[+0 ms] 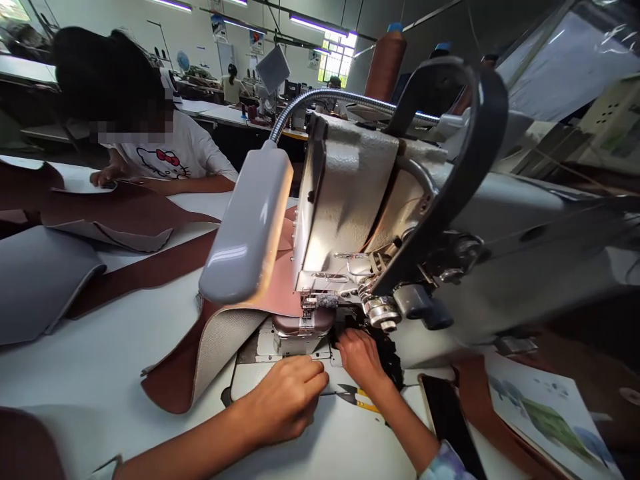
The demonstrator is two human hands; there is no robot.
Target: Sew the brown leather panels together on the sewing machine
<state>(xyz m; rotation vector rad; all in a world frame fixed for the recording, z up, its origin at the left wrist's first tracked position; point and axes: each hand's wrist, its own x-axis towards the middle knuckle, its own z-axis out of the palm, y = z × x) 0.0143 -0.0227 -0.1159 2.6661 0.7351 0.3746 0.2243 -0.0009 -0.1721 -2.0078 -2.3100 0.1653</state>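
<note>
Head view: my left hand (285, 400) curls narrow on the sewing machine (345, 220), my right hand (360, 360) touches dark scraps (385, 357) above snips (355, 398); whether either grips, I cannot tell.

Panel (170, 383): brown face, pale grey woven reverse. Lining (280, 287): pink. Sewing machine (345, 200): off-white, speckled. Snips (356, 398): black, yellow. Thread cone (385, 67): brown. Co-worker's T-shirt (175, 157): white, red-bow cartoon print.

Hello Kitty print (165, 163) on co-worker's T-shirt (200, 150)
</note>
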